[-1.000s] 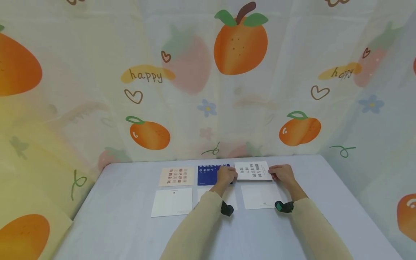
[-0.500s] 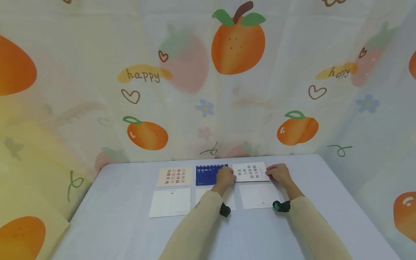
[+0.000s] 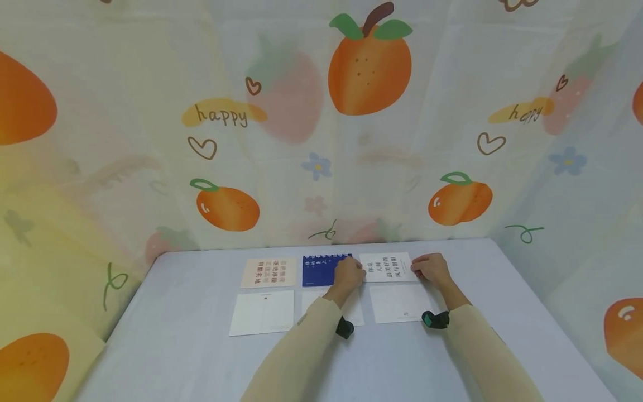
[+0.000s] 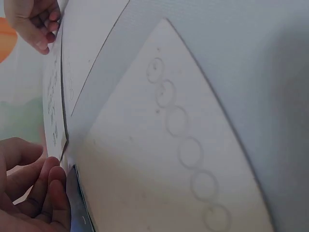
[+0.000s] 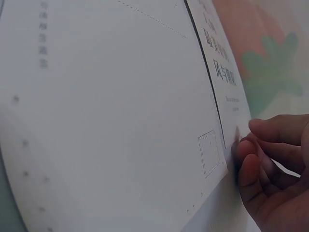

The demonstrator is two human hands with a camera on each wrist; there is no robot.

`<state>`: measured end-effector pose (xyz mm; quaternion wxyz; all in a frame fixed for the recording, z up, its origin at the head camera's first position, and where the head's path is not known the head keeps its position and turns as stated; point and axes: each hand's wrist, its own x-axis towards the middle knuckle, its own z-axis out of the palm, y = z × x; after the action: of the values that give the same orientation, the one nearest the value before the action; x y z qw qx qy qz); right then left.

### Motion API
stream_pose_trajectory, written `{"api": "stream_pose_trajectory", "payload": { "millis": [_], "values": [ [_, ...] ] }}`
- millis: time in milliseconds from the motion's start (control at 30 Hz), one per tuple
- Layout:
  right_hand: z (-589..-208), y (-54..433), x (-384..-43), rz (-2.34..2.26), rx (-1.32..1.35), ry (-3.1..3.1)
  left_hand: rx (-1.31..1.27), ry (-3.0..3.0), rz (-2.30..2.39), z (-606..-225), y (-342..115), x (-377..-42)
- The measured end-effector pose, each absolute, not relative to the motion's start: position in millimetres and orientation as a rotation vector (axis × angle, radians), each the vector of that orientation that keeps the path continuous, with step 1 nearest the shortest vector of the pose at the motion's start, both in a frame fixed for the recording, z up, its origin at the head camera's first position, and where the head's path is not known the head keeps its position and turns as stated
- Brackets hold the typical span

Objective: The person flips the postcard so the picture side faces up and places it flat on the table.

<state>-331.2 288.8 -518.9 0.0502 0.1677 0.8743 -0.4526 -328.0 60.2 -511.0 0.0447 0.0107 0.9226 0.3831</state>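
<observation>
A white postcard (image 3: 385, 267) printed with dark Chinese characters lies at the right end of the back row. My left hand (image 3: 348, 277) pinches its left edge, with the wrist crossing over the blue postcard (image 3: 316, 273). At the opposite edge, the thumb and fingers of my right hand (image 3: 433, 269) pinch the near right corner. From the left wrist view, the printed postcard (image 4: 52, 108) stretches between both hands. Up close in the right wrist view, the right hand's curled fingers (image 5: 250, 171) meet the card's edge beside a blank-backed postcard (image 5: 120, 111).
A beige postcard (image 3: 268, 272) with reddish lettering completes the back row. In front lie a white postcard (image 3: 263, 312) at left, another white postcard (image 3: 358, 312) partly hidden by my left arm, and a third white postcard (image 3: 399, 304) at right. A fruit-patterned curtain (image 3: 291, 184) hangs behind the table.
The printed white postcard has come down flat and slightly toward me, closing the gap to the card in front. Both hands stay at its edges.
</observation>
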Motion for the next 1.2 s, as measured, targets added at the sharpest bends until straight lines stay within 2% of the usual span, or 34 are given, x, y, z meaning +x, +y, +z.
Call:
{"api": "stream_pose_trajectory", "payload": {
  "millis": [367,867,1200],
  "values": [
    [-506.4,279.2,-326.7,-1.465,0.421,2.67,0.114,2.852,1.216,-503.4,48.6,-317.1],
    [-486.9,232.1,-309.5,-1.601,0.227,2.587,0.214,2.782,1.414,-483.8,-4.3,-294.4],
    [-475.0,196.0,-301.6,-1.603,0.153,2.535,0.104,2.785,1.41,-481.1,-45.3,-274.7]
  ]
}}
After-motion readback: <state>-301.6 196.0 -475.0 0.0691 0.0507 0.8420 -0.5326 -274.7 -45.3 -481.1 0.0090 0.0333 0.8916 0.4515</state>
